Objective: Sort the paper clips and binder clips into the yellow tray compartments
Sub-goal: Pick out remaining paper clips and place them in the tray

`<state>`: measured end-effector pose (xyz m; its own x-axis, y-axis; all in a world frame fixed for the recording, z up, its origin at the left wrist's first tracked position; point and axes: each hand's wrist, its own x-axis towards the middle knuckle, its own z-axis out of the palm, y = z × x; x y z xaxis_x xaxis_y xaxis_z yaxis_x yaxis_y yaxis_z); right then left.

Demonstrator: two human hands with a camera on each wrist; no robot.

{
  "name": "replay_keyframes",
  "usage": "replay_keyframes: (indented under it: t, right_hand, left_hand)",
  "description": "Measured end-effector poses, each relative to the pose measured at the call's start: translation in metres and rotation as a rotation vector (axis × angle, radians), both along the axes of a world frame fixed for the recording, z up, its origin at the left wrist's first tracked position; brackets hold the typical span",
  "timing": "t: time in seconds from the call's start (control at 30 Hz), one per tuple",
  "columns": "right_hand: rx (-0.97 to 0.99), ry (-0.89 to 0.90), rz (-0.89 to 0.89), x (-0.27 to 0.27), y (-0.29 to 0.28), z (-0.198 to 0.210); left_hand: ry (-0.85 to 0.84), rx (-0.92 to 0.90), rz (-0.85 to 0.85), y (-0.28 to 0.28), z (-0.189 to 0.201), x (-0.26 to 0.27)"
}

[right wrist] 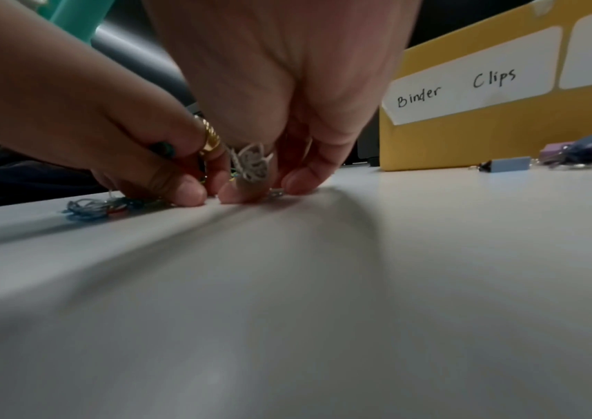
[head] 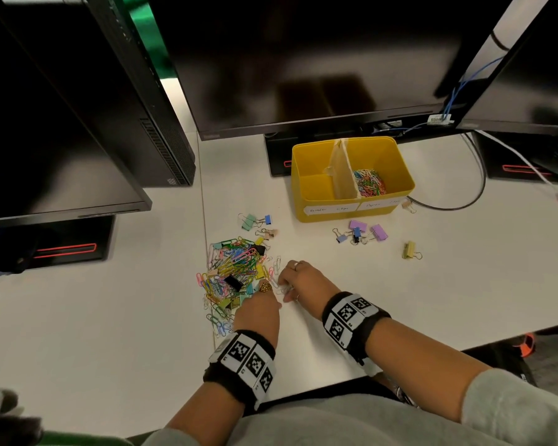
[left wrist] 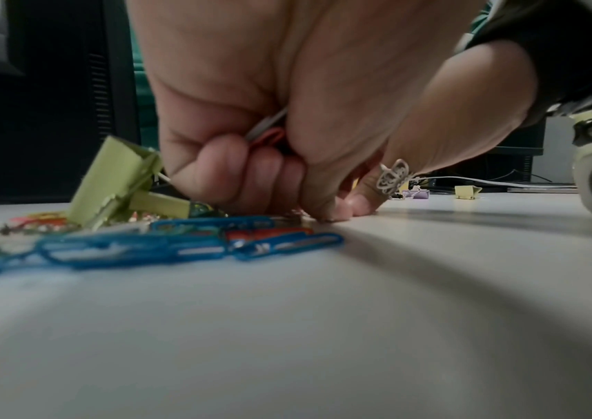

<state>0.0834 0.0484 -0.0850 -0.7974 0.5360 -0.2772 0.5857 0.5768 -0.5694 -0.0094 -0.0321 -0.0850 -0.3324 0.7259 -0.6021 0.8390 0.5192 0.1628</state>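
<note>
A mixed pile of coloured paper clips and binder clips (head: 236, 272) lies on the white desk. My left hand (head: 264, 294) rests at the pile's right edge, fingers curled round a few paper clips (left wrist: 267, 136) in the palm. My right hand (head: 285, 284) is just beside it, fingertips down on the desk and pinching a pale paper clip (right wrist: 276, 193). The yellow tray (head: 306, 201) stands behind. Its right compartment holds paper clips (head: 369, 183); the left one, labelled "Binder Clips" (right wrist: 466, 85), looks empty.
Loose binder clips lie apart from the pile: green and blue ones (head: 250, 221), a purple group (head: 363, 231), an olive one (head: 409, 250), a pink one (head: 407, 206) by the tray. Monitors and a black cable (head: 477, 191) stand behind the tray.
</note>
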Motion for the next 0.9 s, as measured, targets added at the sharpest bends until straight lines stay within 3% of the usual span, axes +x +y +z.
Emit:
replay_keyframes:
  t: [0.1, 0.57, 0.63, 0.77, 0.9]
  right_hand:
    - [-0.047, -0.053, -0.008, -0.002, 0.000, 0.000]
    - [0.129, -0.199, 0.070, -0.002, -0.006, 0.003]
    - [0.037, -0.107, 0.002, 0.002, 0.002, 0.003]
    - [-0.241, 0.174, -0.323, 0.019, 0.021, 0.009]
    - [-0.654, 0.290, -0.469, 0.037, 0.029, 0.013]
  left_hand:
    - [0.029, 0.008, -0.023, -0.001, -0.002, -0.001]
    - [0.202, -0.019, -0.180, -0.019, 0.001, 0.005]
    - [0.201, -0.008, -0.179, -0.020, 0.001, 0.007]
    - [0.141, 0.018, -0.182, -0.021, -0.006, 0.004]
    - [-0.091, 0.151, -0.065, -0.013, 0.007, -0.008]
